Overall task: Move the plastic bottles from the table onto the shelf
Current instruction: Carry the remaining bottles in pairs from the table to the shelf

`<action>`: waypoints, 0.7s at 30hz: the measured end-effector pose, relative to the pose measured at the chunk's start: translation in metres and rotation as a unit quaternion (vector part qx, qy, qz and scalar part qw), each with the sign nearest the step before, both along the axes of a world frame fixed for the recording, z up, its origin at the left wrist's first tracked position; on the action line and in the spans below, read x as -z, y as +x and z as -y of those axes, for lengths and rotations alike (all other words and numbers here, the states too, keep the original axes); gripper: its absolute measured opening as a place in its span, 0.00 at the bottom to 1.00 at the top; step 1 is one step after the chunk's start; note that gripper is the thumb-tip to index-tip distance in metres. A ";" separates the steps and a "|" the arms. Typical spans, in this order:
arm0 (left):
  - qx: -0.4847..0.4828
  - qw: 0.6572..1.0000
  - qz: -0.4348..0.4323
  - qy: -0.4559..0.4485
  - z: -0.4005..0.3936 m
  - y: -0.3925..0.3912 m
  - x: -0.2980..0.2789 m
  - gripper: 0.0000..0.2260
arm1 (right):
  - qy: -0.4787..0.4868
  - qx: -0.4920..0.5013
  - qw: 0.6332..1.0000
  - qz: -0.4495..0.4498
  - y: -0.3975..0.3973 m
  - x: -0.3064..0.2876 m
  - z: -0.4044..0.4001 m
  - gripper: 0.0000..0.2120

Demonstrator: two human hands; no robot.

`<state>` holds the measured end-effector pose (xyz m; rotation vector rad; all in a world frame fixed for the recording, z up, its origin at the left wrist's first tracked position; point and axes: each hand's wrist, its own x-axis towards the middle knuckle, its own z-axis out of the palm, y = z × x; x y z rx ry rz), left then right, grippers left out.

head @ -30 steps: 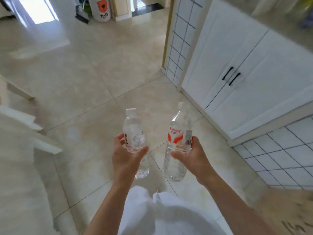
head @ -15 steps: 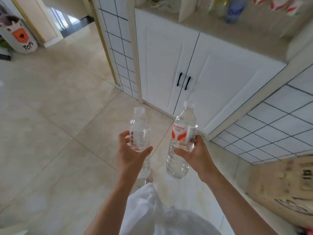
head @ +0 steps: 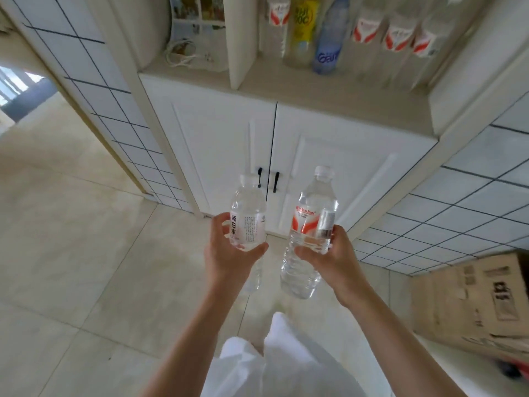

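White trousers (head: pixel 274 365) at bottom edge, tiled floor (head: pixel 71 253) below. Left hand (head: pixel 229 253) wrapped round small clear bottle (head: pixel 247 219), upright. Right hand (head: pixel 326 253) wrapped round taller red-label bottle (head: pixel 312 222), upright, just beside first, apart. Cardboard box (head: pixel 472 305) at right. Beyond, white cabinet doors (head: pixel 229 144). Above, shelf (head: pixel 329 96) carrying row of bottles (head: pixel 327 38).

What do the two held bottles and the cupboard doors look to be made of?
Left bottle and right bottle: clear thin plastic, glossy; the floor shows through, ribbed lower walls, printed labels. Cupboard doors: probably painted wood or board, smooth white, with moulded panels and dark handles, possibly metal.
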<state>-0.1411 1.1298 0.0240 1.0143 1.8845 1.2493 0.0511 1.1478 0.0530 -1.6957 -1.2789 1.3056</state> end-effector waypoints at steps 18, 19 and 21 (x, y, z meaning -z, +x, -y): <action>0.034 0.994 -0.064 0.079 -0.284 0.076 -0.077 0.33 | 0.161 -0.001 0.983 0.091 0.058 -0.070 -0.282 0.27; 0.035 0.994 -0.069 0.082 -0.296 0.075 -0.081 0.33 | 0.164 0.000 0.982 0.089 0.057 -0.074 -0.295 0.29; 0.038 0.993 -0.078 0.085 -0.320 0.070 -0.088 0.33 | 0.164 0.007 0.983 0.076 0.055 -0.079 -0.322 0.30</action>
